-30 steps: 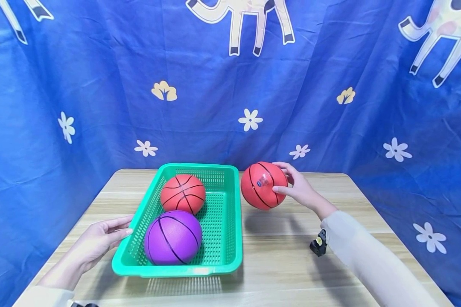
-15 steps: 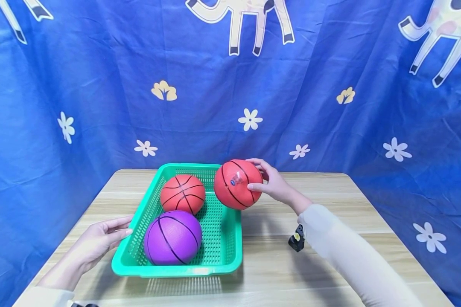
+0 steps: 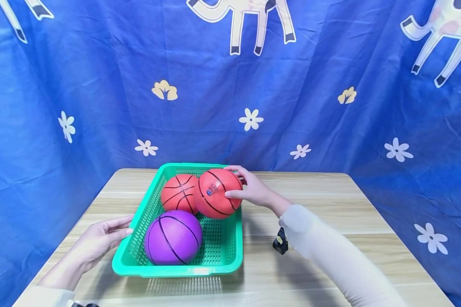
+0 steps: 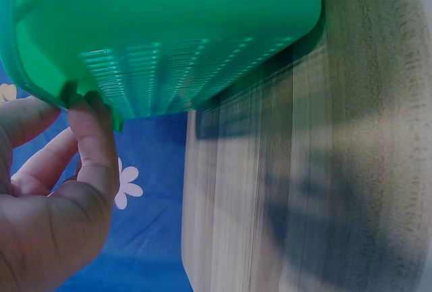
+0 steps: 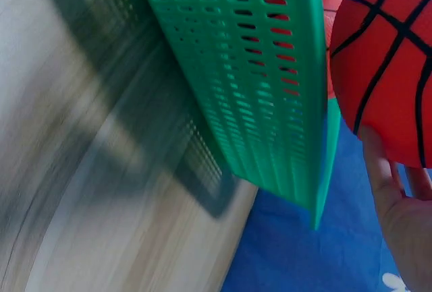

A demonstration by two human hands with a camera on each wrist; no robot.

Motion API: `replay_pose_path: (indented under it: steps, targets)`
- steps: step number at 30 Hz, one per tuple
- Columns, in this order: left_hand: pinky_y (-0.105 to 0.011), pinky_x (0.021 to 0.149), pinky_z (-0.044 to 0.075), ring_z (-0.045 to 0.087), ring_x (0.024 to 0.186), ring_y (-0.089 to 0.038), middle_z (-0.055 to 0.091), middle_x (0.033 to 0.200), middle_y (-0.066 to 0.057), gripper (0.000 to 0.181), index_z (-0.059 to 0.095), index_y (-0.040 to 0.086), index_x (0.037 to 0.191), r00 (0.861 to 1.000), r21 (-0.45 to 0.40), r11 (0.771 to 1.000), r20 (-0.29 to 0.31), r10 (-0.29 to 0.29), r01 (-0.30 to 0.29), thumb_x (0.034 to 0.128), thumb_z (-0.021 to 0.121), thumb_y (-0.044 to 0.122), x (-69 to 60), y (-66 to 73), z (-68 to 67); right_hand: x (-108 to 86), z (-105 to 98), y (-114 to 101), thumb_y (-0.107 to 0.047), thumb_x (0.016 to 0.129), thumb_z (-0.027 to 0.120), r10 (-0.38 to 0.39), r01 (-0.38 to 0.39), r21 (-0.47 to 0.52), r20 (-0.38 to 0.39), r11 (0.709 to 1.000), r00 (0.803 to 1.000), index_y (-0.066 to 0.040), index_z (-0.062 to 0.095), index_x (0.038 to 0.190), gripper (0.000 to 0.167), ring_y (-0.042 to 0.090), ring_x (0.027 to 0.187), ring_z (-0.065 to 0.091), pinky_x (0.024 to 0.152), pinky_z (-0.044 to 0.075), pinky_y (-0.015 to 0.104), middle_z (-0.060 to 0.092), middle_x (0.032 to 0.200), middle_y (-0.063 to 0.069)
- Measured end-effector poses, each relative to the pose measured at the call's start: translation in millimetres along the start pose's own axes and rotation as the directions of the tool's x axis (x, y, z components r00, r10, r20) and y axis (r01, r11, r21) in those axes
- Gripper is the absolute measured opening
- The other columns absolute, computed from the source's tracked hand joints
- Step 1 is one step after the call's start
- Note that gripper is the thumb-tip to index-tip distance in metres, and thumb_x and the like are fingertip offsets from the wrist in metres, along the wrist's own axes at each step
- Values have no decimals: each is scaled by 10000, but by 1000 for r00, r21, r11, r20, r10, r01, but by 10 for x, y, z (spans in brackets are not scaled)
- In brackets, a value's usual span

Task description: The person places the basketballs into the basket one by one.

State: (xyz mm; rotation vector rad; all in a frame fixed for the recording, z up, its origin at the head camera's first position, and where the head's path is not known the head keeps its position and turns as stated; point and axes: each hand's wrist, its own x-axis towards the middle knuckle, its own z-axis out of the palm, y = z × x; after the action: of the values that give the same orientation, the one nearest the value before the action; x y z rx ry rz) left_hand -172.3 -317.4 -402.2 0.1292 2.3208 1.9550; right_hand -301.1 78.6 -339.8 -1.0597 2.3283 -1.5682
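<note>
A green plastic basket stands on the table, tilted in the left wrist view only by the camera. My left hand pinches its left rim between thumb and fingers, as the left wrist view confirms. Over the basket's back right part, my right hand grips a red toy basketball from its right side. That ball overlaps another red basketball inside the basket; whether they touch I cannot tell. In front of them, a purple basketball lies in the basket's near left part.
The wooden table extends to the right of the basket. A blue curtain with cows and flowers hangs behind and at both sides. A small black device sits at the right wrist.
My right hand has carried the red basketball leftward from beside the basket, over its right rim, and lowered it slightly. The left hand, the basket and the other basketballs stay where they were.
</note>
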Motion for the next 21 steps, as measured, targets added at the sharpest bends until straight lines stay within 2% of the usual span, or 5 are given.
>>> replay_pose_path:
  steps: [16,21]
  targets:
    - [-207,837,521,605,976,-17,610,1162,7,611,262,-200,1381,1000,17,1000,-13,-19,19,944,593,68,3,6,5,101,220,38,-316,767,784,94,-94,-132,-7,987,996,-267,475,1343,656,169,991,573,781,546,294,539,1160,29]
    - [-207,839,520,607,981,-24,614,1157,22,602,269,-202,1377,1000,-1,1000,-5,-17,17,942,592,60,5,8,3,88,239,-14,-298,775,788,108,-110,-135,-20,985,994,-243,466,1358,668,181,1042,548,800,539,305,543,1188,37]
